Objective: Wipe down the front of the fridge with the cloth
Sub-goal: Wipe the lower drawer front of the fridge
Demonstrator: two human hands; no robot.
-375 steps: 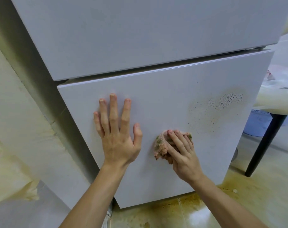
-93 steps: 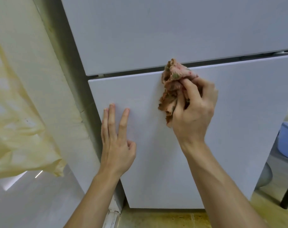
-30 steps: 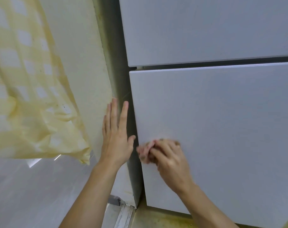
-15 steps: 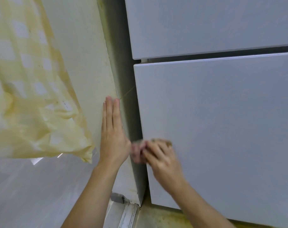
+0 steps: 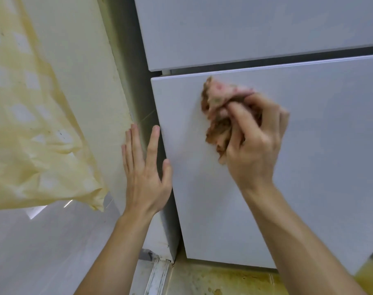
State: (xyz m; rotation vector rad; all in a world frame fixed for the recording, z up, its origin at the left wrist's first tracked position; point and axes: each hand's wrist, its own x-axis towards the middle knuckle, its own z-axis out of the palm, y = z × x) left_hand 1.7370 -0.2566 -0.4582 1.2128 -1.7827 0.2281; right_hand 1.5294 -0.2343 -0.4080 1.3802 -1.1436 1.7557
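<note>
Head cam: cloth (image 5: 217, 103) is being squeezed in curled R hand (image 5: 253, 150) fingers (image 5: 244, 117) by fridge door (image 5: 309, 177) top; L hand (image 5: 145, 175) flat, empty. Cloth could be snagged in door gap (image 5: 266, 63).

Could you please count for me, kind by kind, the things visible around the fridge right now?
Fridge doors: 2, upper door and lower door
Hands: 2, left hand and right hand
Cloths: 1, wiping cloth
Hanging sheets: 1, yellow checked sheet
Total: 6
</note>
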